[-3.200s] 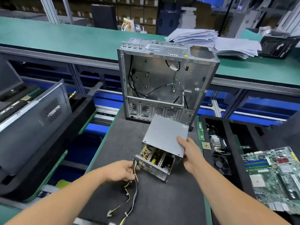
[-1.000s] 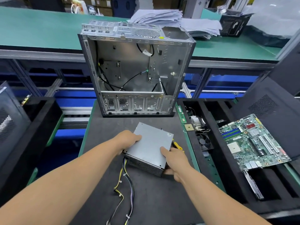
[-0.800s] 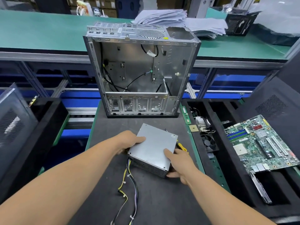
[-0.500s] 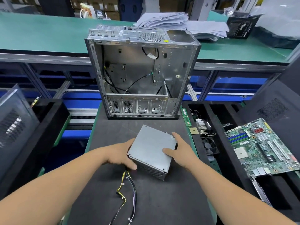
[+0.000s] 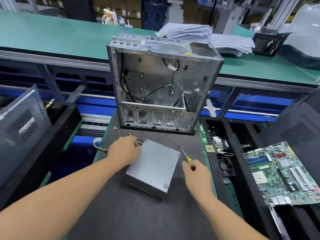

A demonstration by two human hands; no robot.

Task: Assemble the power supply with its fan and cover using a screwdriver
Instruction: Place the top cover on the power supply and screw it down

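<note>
Head view looks down on a dark table point(image 5: 121, 213) where the power supply point(image 5: 153, 166) lies flat at centre, its plain grey cover point(image 5: 155, 161) uppermost and its bundle of coloured wires point(image 5: 102, 146) trailing off toward ten o'clock. Left hand point(image 5: 124, 150) rests on the unit's corner at nine o'clock, fingers curled over the edge where the wires leave the case — a steadying hold, as far as one can judge. Right hand point(image 5: 195, 172), at three o'clock of the unit, has its grip pinched round the yellow handle of a screwdriver point(image 5: 185, 155), whose thin shaft points up toward twelve o'clock and lies just beside the cover's edge, not touching any screw. The step in hand looks to be picking up the tool to fasten the cover — no screw is visible in the hand, and only one round mark shows near the cover's five o'clock corner. The next move calls for tipping the blade down onto a screw hole while the left hand keeps the box from sliding. An open computer chassis point(image 5: 162, 84) stands upright at twelve o'clock, and a motherboard point(image 5: 284, 174) lies in a black tray at three o'clock.
</note>
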